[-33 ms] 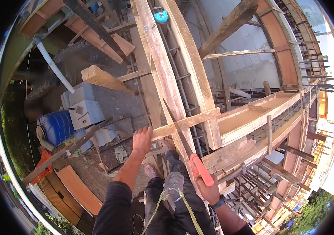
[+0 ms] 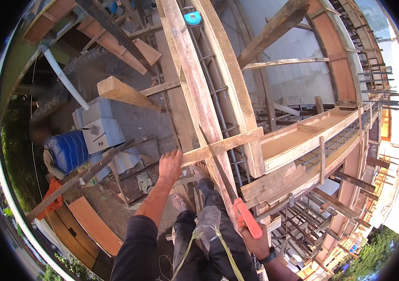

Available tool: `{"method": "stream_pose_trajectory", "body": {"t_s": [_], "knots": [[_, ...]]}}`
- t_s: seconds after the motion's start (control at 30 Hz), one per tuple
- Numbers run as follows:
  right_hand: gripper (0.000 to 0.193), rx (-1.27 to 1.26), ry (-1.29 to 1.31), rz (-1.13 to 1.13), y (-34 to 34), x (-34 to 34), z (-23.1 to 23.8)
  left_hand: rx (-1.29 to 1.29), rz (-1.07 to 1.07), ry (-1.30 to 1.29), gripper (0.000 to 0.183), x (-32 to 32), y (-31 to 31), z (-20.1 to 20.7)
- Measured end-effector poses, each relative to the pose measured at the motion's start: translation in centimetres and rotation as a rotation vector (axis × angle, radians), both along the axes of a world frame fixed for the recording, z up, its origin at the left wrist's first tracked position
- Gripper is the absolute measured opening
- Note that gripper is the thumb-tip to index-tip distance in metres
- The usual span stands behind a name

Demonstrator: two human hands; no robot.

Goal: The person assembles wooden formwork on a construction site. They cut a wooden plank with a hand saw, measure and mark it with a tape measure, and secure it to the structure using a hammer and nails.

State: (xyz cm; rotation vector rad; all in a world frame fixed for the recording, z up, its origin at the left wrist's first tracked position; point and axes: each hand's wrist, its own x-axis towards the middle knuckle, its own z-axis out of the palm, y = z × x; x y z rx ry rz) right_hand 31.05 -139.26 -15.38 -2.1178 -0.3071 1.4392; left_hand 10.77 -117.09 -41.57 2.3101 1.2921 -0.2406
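A hand saw [image 2: 247, 220] with a red-orange handle is gripped in my right hand [image 2: 256, 241], low and right of centre. Its long blade slants up and away to the left, crossing a narrow wooden strip [image 2: 244, 138]. That strip lies crosswise over the formwork boards [image 2: 198, 89]. My left hand [image 2: 170, 165] is closed round the strip's left end, just left of the blade. How deep the blade sits in the wood I cannot tell.
Steel rebar [image 2: 215, 91] runs between the formwork boards, with a turquoise tape measure [image 2: 192, 18] on top at the far end. My feet stand on narrow timber above a drop. Below left are a blue drum [image 2: 68, 152] and plywood sheets [image 2: 95, 225].
My right hand has drawn the saw back toward me and slightly right, so the blade has slid along the strip. The left hand stays on the strip's end.
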Motion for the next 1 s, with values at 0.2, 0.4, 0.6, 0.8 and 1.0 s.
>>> {"method": "stream_pose_trajectory", "body": {"t_s": [0.2, 0.4, 0.6, 0.8, 1.0], "knots": [[0.015, 0.064, -0.021, 0.038, 3.7, 1.5, -6.5, -0.003, -0.012, 0.022, 0.039, 1.5, 0.3, 0.5], [0.013, 0.007, 0.037, 0.044, 2.6, 1.3, -4.2, -0.048, 0.041, 0.037, 0.040, 0.2, 0.0, 0.3], [0.010, -0.116, 0.156, 0.295, 0.7, 1.1, 1.4, -0.026, 0.025, -0.011, 0.036, 0.7, -0.2, -0.3], [0.015, -0.011, -0.085, 0.148, -1.9, 0.6, 2.0, -0.010, 0.060, 0.051, 0.029, 0.4, -0.4, -0.3], [0.010, 0.157, -0.160, 0.154, -0.7, 2.9, 2.1, 0.042, 0.062, 0.019, 0.030, 0.4, -0.6, -0.5]]}}
